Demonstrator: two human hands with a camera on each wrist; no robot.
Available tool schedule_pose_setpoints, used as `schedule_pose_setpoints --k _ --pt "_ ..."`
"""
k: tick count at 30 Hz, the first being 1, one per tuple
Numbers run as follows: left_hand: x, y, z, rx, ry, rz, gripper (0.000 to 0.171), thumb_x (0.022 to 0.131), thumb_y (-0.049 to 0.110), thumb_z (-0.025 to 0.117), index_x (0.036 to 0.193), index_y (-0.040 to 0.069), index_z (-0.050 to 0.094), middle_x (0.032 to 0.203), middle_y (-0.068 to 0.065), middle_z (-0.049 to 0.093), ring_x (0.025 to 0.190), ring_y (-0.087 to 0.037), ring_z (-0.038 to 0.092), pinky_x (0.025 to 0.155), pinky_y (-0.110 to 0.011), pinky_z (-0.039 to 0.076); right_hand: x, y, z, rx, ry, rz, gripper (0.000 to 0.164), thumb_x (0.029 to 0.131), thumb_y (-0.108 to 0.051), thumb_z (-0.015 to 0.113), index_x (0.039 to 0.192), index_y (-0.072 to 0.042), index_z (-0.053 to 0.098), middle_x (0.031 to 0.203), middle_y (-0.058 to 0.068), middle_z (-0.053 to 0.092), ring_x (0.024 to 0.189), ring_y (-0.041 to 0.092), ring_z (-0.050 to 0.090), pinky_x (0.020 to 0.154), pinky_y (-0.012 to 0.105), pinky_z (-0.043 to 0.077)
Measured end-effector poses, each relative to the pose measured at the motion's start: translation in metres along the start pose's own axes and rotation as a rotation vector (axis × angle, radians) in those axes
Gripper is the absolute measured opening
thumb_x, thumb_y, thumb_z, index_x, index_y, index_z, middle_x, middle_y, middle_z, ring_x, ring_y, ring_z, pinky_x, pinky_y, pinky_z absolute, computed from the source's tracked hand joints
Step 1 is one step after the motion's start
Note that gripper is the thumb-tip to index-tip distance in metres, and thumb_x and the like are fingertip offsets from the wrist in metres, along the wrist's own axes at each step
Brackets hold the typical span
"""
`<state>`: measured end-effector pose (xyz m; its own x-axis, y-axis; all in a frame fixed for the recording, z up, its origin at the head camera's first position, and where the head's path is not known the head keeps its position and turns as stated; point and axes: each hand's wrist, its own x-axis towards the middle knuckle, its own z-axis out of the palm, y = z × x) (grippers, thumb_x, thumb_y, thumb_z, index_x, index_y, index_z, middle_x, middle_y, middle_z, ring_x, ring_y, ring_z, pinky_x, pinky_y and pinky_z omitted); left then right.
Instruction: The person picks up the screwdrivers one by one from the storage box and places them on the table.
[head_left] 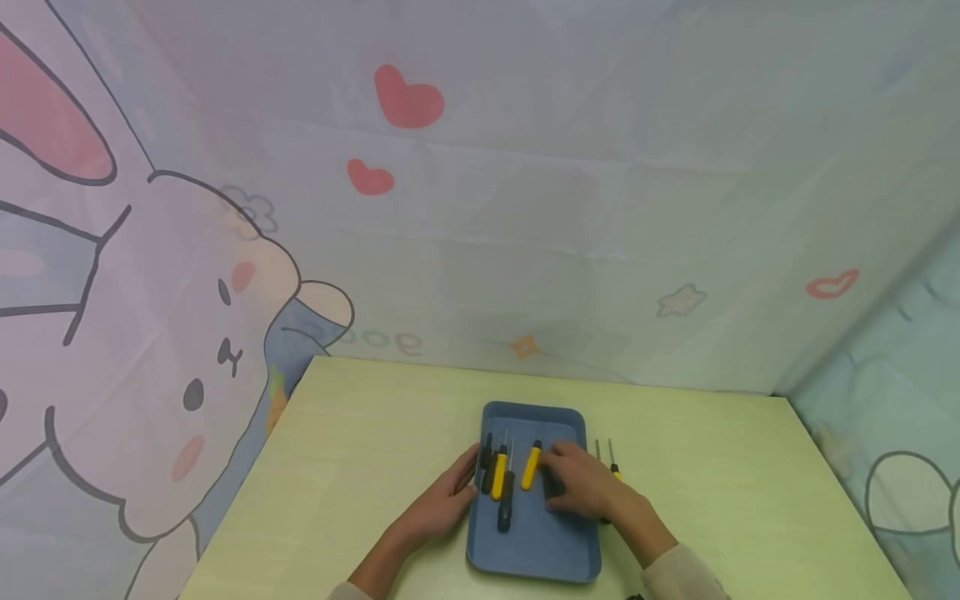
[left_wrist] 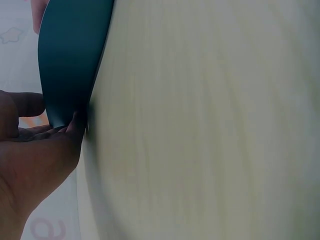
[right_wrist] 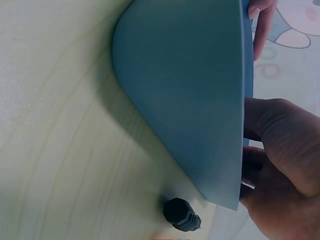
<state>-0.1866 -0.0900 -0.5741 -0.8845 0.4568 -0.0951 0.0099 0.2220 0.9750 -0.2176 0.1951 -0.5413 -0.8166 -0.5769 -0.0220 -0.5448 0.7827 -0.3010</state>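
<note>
A blue tray point(head_left: 536, 550) holds several screwdrivers, some with black handles and some yellow and black. My left hand point(head_left: 444, 502) grips the tray's left wall; in the left wrist view its thumb is over the rim and its fingers lie against the outer side. Over the tray's right half, my right hand point(head_left: 588, 483) holds a black-handled screwdriver point(head_left: 553, 482), mostly hidden under the fingers. Just left of that hand lies a yellow-handled screwdriver point(head_left: 532, 467). A black screwdriver point(head_left: 506, 504) and a yellow one point(head_left: 499, 475) lie in the left half.
Right of the tray, partly behind my right hand, two more screwdrivers lie on the table point(head_left: 720, 483); a yellow handle point(head_left: 617, 472) shows on one. In the right wrist view, a black handle end point(right_wrist: 181, 215) shows beside the tray. A printed cloth point(head_left: 525, 250) hangs behind the table.
</note>
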Motion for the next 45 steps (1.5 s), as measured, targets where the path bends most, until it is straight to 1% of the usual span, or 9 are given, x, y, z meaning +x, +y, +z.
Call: schedule_pose_setpoints --k 6,13,21,27,34,39,45 --pt "-0.0011 0.0029 -0.0002 0.006 0.000 0.009 0.063 0.112 0.007 0.039 0.170 0.005 0.014 0.175 -0.020 0.017 0.160 -0.039 0.019 0.129 -0.055 0.018 -0.0015 -0.0003 -0.0014 -0.009 -0.005 -0.016 0.064 0.080 -0.025 0.095 0.134 -0.003 0.067 0.122 0.010 0.061 0.111 0.027 0.058 0.094 0.050 0.054" --pt "-0.0008 0.0011 -0.0003 -0.008 -0.004 0.005 0.064 0.112 0.006 0.040 0.170 0.005 0.014 0.175 -0.019 0.017 0.161 -0.039 0.019 0.129 -0.055 0.018 -0.0017 -0.0005 -0.0025 -0.011 -0.006 -0.036 0.063 0.081 -0.023 0.094 0.134 -0.002 0.067 0.118 0.007 0.059 0.105 0.023 0.057 0.091 0.048 0.054" --pt "0.0006 -0.0030 -0.0016 -0.001 0.006 0.004 0.063 0.112 0.007 0.039 0.170 0.006 0.015 0.175 -0.018 0.017 0.161 -0.037 0.019 0.129 -0.054 0.018 -0.0006 0.0009 0.0018 -0.042 0.015 -0.051 0.061 0.082 -0.026 0.094 0.131 -0.004 0.067 0.112 0.003 0.057 0.100 0.020 0.055 0.088 0.045 0.054" --pt "0.0006 -0.0021 -0.0015 -0.005 0.000 0.005 0.063 0.112 0.007 0.039 0.170 0.006 0.015 0.175 -0.018 0.018 0.161 -0.037 0.019 0.129 -0.054 0.019 -0.0003 0.0022 0.0034 -0.039 0.022 -0.032 0.062 0.081 -0.026 0.094 0.132 -0.003 0.067 0.116 0.006 0.058 0.104 0.023 0.057 0.091 0.047 0.054" --pt "0.0003 -0.0016 -0.0004 -0.005 -0.002 0.002 0.064 0.112 0.006 0.039 0.170 0.006 0.014 0.175 -0.018 0.017 0.161 -0.037 0.018 0.129 -0.053 0.018 -0.0024 0.0030 0.0042 -0.025 0.032 -0.024 0.061 0.079 -0.026 0.095 0.130 -0.006 0.067 0.116 0.005 0.058 0.108 0.024 0.057 0.093 0.048 0.054" --pt "0.0009 -0.0014 -0.0007 -0.003 0.003 0.007 0.064 0.112 0.006 0.039 0.170 0.005 0.014 0.175 -0.018 0.017 0.161 -0.037 0.018 0.129 -0.053 0.018 -0.0039 0.0017 0.0016 0.004 0.046 -0.013 0.059 0.077 -0.024 0.096 0.127 -0.007 0.068 0.115 0.004 0.059 0.108 0.024 0.057 0.094 0.048 0.055" --pt "0.0018 -0.0016 -0.0006 -0.013 -0.001 0.007 0.064 0.112 0.006 0.040 0.170 0.005 0.014 0.175 -0.019 0.017 0.161 -0.038 0.018 0.129 -0.053 0.019 -0.0049 0.0034 0.0012 0.003 0.068 -0.016 0.056 0.077 -0.025 0.096 0.124 -0.009 0.068 0.115 0.003 0.058 0.110 0.024 0.058 0.094 0.048 0.055"
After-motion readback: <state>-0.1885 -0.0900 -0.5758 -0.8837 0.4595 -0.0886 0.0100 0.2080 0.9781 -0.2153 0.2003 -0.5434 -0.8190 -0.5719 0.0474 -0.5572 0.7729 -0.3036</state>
